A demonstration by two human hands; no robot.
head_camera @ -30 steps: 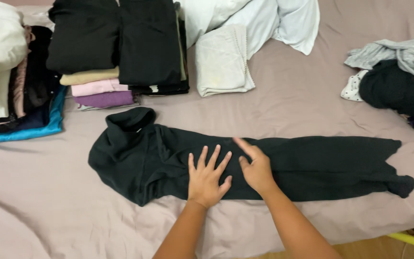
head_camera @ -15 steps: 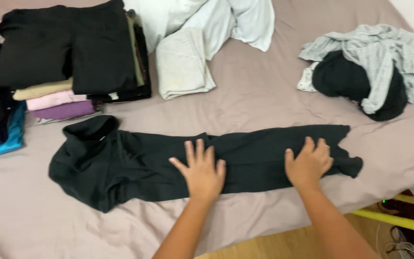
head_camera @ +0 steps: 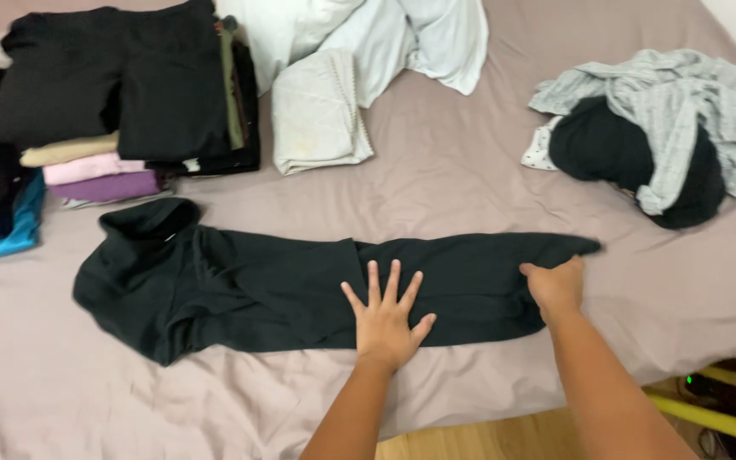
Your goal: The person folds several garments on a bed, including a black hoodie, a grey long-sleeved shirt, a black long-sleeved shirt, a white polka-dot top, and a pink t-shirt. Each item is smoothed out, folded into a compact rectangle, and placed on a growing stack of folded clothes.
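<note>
While my left hand presses flat and open on the middle of the long black garment lying across the bed, my right hand grips its right end, unfolded yet, folded stacks far left.

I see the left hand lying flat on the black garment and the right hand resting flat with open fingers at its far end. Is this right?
Not fully. In the head view the left hand does lie flat on the black garment, but the right hand is not flat: its fingers are closed around the garment's end, gripping the cloth.
</note>
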